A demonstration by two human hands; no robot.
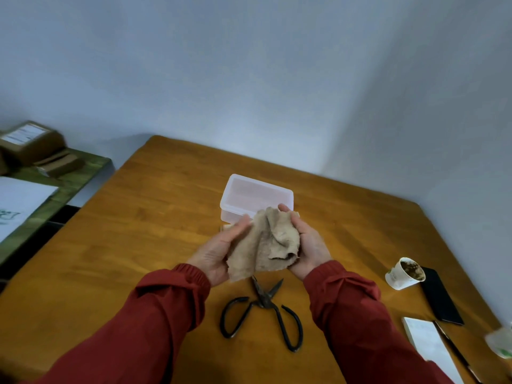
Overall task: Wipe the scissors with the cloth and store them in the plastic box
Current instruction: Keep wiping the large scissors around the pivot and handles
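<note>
Black iron scissors (261, 310) lie on the wooden table (138, 231) near me, blades slightly apart and pointing away, big loop handles toward me. Above them I hold a crumpled beige cloth (266, 245) between both hands. My left hand (219, 250) holds its left edge with the thumb on top. My right hand (307, 245) cups the right side, fingers curled round the fabric. Just behind the hands stands the translucent plastic box (256, 195), with its lid on as far as I can tell. Neither hand touches the scissors.
A paper cup (406, 273) with brown residue lies tilted at the right, beside a black phone (440, 297), a white pad (432, 347) and a pen. A green side table (69, 184) with cardboard parcels (30, 145) stands at the left. Walls close the far side.
</note>
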